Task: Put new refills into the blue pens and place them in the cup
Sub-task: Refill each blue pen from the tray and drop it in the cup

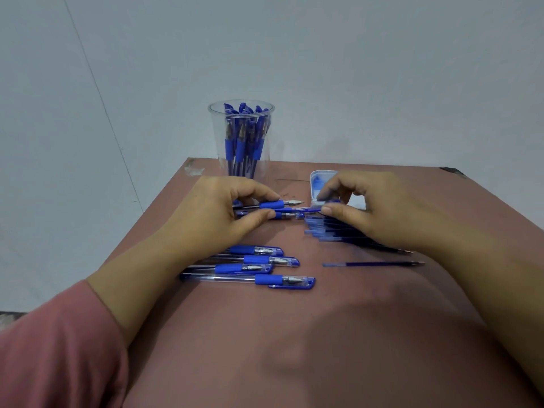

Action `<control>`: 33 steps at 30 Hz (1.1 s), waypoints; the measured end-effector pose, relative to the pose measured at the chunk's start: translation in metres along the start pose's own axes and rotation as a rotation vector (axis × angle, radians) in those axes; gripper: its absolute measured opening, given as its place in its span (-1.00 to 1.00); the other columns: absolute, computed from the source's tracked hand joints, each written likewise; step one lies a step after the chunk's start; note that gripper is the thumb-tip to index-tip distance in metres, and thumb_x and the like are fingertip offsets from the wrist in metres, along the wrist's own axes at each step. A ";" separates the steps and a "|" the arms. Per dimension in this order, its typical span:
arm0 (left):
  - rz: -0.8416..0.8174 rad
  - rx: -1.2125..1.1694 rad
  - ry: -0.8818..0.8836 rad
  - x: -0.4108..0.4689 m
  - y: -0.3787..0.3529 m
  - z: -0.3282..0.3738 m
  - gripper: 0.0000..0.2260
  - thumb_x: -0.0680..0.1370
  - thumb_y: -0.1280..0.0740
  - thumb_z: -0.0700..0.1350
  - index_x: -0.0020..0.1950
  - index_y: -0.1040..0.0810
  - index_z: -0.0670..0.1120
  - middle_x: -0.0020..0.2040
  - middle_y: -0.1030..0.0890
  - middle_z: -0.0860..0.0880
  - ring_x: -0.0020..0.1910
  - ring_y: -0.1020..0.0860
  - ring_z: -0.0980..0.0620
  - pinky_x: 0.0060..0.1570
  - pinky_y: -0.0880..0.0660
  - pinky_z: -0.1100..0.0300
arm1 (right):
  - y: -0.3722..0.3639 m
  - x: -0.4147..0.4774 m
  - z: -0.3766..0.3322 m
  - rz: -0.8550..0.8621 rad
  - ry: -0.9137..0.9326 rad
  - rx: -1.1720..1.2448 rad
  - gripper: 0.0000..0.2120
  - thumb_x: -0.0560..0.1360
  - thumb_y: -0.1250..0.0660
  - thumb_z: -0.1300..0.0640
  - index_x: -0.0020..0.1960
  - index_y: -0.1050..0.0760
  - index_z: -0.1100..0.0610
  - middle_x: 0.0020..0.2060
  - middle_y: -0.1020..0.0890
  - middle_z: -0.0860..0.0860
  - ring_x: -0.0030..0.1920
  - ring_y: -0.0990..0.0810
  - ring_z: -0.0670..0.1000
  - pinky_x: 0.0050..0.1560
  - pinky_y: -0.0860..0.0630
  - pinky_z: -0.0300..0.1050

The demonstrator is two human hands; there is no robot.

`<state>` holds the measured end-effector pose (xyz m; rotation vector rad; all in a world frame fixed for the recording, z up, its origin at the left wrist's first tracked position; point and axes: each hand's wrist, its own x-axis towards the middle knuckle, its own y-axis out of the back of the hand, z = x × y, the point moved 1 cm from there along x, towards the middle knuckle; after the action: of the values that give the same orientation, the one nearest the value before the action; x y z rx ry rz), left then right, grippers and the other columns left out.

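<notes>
A clear plastic cup [217, 134] stands at the table's far edge with several blue pens upright in it. In front of it my left hand [212, 216] grips a blue pen [272, 204] between index finger and thumb, its bare metal tip pointing right. A second pen [287, 215] lies just below it. My right hand [379, 207] pinches a small blue piece [334, 202], apparently a cap, between thumb and index finger at that pen's right end. Several loose refills [332, 231] lie partly hidden under my right hand.
Several capped blue pens [253, 267] lie in a row near my left wrist. A single refill [374, 264] lies apart to their right. A small white tray [319, 176] sits behind my right hand. The reddish table [294, 334] ends just behind the cup, before a pale wall.
</notes>
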<state>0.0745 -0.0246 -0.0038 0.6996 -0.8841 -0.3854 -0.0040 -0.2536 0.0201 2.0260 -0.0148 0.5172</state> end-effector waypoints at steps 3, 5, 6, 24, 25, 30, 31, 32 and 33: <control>-0.012 -0.015 -0.012 -0.001 -0.002 0.001 -0.83 0.45 -0.47 -0.04 0.04 -0.68 0.09 -0.11 -0.66 0.25 -0.12 -0.60 0.24 -0.14 -0.48 0.43 | -0.004 0.001 -0.004 0.041 0.045 0.022 -0.83 0.48 -0.38 0.00 -0.11 -0.46 -0.28 -0.10 -0.53 -0.44 -0.05 -0.52 -0.23 -0.05 -0.36 -0.48; -0.018 -0.032 -0.022 -0.001 -0.004 0.002 -0.83 0.45 -0.48 -0.04 0.04 -0.68 0.08 -0.12 -0.65 0.25 -0.13 -0.60 0.25 -0.15 -0.48 0.42 | -0.008 0.002 -0.006 0.051 0.069 0.056 -0.84 0.48 -0.40 0.04 -0.08 -0.50 -0.23 -0.12 -0.55 -0.43 -0.06 -0.54 -0.21 -0.04 -0.38 -0.45; -0.022 -0.042 -0.023 -0.001 -0.005 0.002 -0.83 0.45 -0.48 -0.05 0.04 -0.68 0.08 -0.12 -0.65 0.25 -0.13 -0.60 0.24 -0.15 -0.49 0.41 | -0.011 0.002 -0.007 0.050 0.079 0.075 -0.85 0.48 -0.41 0.05 -0.07 -0.52 -0.20 -0.14 -0.55 -0.44 -0.07 -0.54 -0.21 -0.03 -0.40 -0.44; -0.120 0.022 -0.025 -0.006 -0.005 0.010 -0.70 0.49 -0.40 0.09 0.20 -0.59 0.09 0.05 -0.62 0.23 0.05 -0.54 0.31 -0.05 -0.39 0.53 | -0.022 0.004 -0.005 0.062 0.067 0.100 -0.85 0.52 -0.37 0.10 -0.03 -0.51 -0.16 -0.13 -0.59 -0.26 -0.02 -0.56 -0.17 0.03 -0.47 -0.23; -0.161 0.076 -0.021 -0.009 -0.005 0.010 -0.60 0.48 -0.38 0.19 0.28 -0.53 0.10 0.14 -0.59 0.22 0.13 -0.51 0.30 0.03 -0.37 0.52 | -0.021 0.004 0.000 0.049 0.040 0.090 -0.85 0.52 -0.36 0.09 -0.04 -0.50 -0.18 -0.12 -0.59 -0.24 -0.02 -0.55 -0.17 0.04 -0.47 -0.21; -0.376 0.330 0.047 -0.018 0.006 0.013 -0.09 0.33 -0.08 0.56 0.54 -0.15 0.07 0.50 -0.25 0.16 0.44 -0.24 0.21 0.37 -0.21 0.31 | -0.006 0.002 0.020 0.077 -0.071 0.044 -0.82 0.53 -0.34 0.07 -0.09 -0.46 -0.22 -0.14 -0.61 -0.21 -0.04 -0.53 -0.25 0.03 -0.40 -0.38; -0.421 0.358 0.064 -0.019 0.008 0.014 -0.03 0.30 -0.05 0.59 0.57 -0.08 0.06 0.53 -0.18 0.15 0.48 -0.17 0.20 0.42 -0.17 0.27 | -0.003 0.002 0.023 0.092 -0.085 0.054 -0.83 0.54 -0.34 0.09 -0.08 -0.46 -0.20 -0.13 -0.62 -0.20 -0.04 -0.54 -0.25 0.02 -0.39 -0.39; -0.461 0.386 0.078 -0.021 0.009 0.013 0.01 0.27 -0.03 0.61 0.58 -0.02 0.06 0.55 -0.11 0.14 0.51 -0.10 0.19 0.45 -0.12 0.23 | 0.000 0.002 0.024 0.103 -0.103 0.070 -0.85 0.54 -0.33 0.10 -0.07 -0.48 -0.16 -0.12 -0.62 -0.19 -0.05 -0.55 -0.23 0.03 -0.40 -0.37; -0.493 0.409 0.089 -0.023 0.009 0.013 0.05 0.24 -0.01 0.63 0.58 0.03 0.06 0.57 -0.05 0.14 0.53 -0.03 0.19 0.48 -0.08 0.20 | 0.002 0.002 0.026 0.112 -0.120 0.086 -0.88 0.54 -0.32 0.10 -0.06 -0.49 -0.13 -0.11 -0.62 -0.17 -0.07 -0.55 -0.21 0.03 -0.41 -0.36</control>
<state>0.0507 -0.0099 -0.0055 1.3124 -0.7038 -0.6134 0.0069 -0.2762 0.0116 2.1472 -0.1826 0.4726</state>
